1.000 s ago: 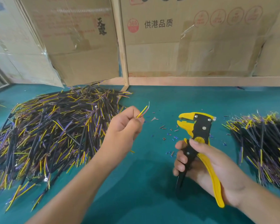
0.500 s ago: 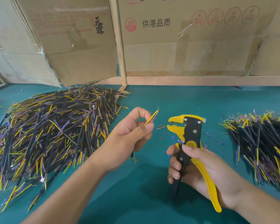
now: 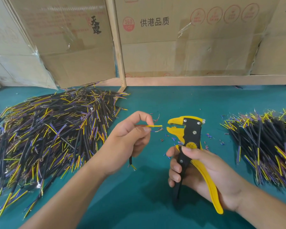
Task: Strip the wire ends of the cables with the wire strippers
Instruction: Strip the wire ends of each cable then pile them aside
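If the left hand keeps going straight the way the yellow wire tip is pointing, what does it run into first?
Most likely the open mouth of the wire strippers, held upright by the right hand. The left hand pinches the yellow wire, its tip aimed right at the gap between the yellow jaws. Depth is unclear, though.

The cardboard box [image 3: 196,38] at 12 o'clock carries black print "供港品质" [image 3: 154,21] beside a red round stamp reading "360 PCS" [image 3: 128,23]. The cardboard box at 11 o'clock [image 3: 69,40] shows black brush characters "天露" [image 3: 96,24].
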The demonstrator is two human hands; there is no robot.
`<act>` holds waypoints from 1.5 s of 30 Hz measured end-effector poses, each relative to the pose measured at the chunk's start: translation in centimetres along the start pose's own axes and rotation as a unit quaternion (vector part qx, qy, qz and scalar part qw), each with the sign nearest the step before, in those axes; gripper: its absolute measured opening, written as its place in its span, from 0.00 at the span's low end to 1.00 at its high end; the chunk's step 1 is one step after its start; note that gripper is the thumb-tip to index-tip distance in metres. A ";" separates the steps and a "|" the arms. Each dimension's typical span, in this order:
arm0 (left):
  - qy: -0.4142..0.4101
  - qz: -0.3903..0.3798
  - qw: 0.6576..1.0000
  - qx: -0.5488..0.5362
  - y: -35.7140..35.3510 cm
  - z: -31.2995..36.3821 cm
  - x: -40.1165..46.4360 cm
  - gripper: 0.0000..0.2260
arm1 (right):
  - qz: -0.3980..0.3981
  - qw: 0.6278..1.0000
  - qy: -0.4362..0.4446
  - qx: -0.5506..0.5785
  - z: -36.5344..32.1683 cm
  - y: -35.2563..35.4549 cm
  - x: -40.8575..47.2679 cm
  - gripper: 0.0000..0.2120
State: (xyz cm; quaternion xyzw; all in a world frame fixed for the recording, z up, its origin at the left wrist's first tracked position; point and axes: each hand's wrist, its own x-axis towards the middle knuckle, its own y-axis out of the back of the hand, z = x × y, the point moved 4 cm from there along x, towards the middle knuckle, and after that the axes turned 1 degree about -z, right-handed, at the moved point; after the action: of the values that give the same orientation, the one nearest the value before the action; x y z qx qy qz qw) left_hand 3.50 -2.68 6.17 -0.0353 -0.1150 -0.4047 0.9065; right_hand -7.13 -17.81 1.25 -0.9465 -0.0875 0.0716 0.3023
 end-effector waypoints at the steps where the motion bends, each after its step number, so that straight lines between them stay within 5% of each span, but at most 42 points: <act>1: 0.001 0.003 1.000 -0.007 0.0 0.0 0.0 0.04 | -0.005 1.000 0.000 -0.003 0.0 0.0 0.0 0.19; 8: 0.018 -0.013 0.997 -0.078 -0.6 0.0 -0.2 0.04 | -0.042 0.999 -0.008 -0.002 0.0 -0.4 -0.3 0.20; 17: 0.036 -0.165 0.943 -0.287 -1.8 0.4 -0.4 0.02 | -0.129 0.990 -0.029 -0.047 0.2 -1.6 -1.2 0.19; 26: 0.048 -0.159 0.945 -0.282 -2.6 0.0 -0.4 0.02 | -0.165 0.986 -0.015 -0.035 0.1 -2.1 -1.5 0.18; 45: 0.066 -0.104 0.956 -0.266 -2.7 -0.4 -0.2 0.05 | -0.112 0.993 -0.031 -0.024 0.5 -1.9 -1.3 0.18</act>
State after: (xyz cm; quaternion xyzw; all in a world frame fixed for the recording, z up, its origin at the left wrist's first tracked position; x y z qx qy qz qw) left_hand 1.40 -4.39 5.64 -0.2365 0.0544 -0.5139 0.8228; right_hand -8.74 -16.27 2.12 -0.9349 -0.2044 0.0646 0.2827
